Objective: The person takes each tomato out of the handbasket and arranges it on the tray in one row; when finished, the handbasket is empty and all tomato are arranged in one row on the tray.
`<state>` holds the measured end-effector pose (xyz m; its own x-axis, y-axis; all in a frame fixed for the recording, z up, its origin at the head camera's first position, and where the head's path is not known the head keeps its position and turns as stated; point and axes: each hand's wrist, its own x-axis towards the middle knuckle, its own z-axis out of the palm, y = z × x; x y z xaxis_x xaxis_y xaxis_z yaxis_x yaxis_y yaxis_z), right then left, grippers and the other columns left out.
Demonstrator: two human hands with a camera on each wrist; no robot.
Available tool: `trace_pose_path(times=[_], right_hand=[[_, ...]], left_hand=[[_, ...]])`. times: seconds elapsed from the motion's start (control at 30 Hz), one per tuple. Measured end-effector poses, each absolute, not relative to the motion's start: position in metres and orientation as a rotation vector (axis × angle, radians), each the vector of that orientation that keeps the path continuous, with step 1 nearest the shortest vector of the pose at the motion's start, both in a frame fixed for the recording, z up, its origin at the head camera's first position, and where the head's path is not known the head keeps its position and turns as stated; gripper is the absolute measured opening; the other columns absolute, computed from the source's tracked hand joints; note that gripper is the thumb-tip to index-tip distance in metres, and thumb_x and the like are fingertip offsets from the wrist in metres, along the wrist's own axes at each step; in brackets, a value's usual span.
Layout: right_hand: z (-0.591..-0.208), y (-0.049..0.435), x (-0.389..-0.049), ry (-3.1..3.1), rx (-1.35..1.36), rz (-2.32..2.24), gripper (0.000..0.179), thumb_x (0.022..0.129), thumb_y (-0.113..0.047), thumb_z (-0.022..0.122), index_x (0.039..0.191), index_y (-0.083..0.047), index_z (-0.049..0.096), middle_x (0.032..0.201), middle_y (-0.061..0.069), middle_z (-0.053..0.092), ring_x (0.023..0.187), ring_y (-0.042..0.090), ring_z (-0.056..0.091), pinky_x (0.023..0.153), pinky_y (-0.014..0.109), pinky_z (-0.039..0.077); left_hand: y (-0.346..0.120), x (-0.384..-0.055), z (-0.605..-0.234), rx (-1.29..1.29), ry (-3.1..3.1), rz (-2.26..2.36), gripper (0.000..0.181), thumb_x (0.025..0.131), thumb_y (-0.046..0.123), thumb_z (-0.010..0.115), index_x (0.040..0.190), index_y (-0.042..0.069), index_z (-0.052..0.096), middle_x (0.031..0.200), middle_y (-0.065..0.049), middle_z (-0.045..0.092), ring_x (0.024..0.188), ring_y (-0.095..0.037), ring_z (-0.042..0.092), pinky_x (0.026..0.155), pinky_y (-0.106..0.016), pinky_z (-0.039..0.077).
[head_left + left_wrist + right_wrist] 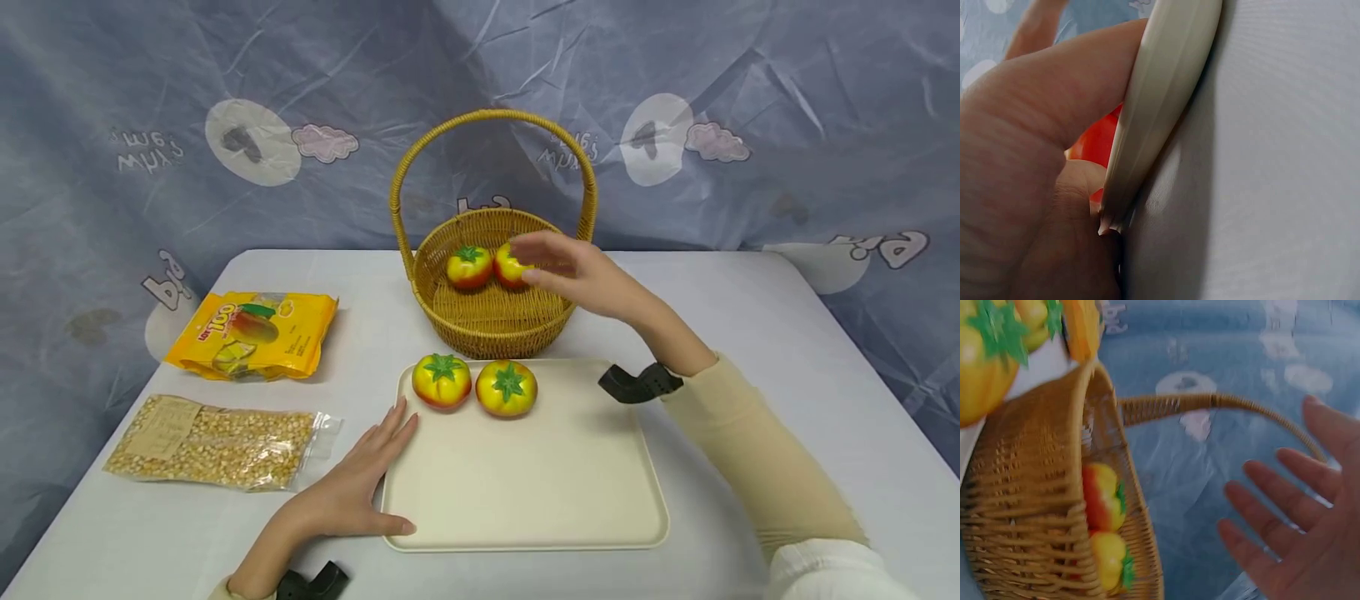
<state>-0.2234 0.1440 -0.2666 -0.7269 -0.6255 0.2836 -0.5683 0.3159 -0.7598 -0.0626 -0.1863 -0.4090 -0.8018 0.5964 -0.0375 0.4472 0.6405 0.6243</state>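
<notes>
Two fruits sit in the basket below the empty, loose right hand — the left hand spread on the tray.

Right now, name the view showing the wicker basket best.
Head view: the wicker basket fits fully in frame, its rim partly behind the right hand. The right wrist view crops it; the left shows none.

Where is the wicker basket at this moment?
In the head view, the wicker basket stands near the middle, just beyond the cream tray and right of the yellow packet; the right hand is at its right side.
</notes>
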Motion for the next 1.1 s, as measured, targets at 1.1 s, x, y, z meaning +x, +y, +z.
trace_pose_path(times=[1.1], right_hand=[[-0.327,0.13,-0.312,2.432,-0.31,-1.833,0.053,0.096,-0.028,0.052,0.14,-0.002,0.039,0.142,0.012,0.037,0.129,0.025,0.033,0.106,0.037,0.027]], left_hand=[[-0.186,-0.062,-0.41,0.844,2.645,0.909,0.121,0.062,0.05,0.081,0.151,0.01,0.009,0.155,-0.007,-0.01,0.139,-0.022,0.0,0.11,-0.031,-0.003]])
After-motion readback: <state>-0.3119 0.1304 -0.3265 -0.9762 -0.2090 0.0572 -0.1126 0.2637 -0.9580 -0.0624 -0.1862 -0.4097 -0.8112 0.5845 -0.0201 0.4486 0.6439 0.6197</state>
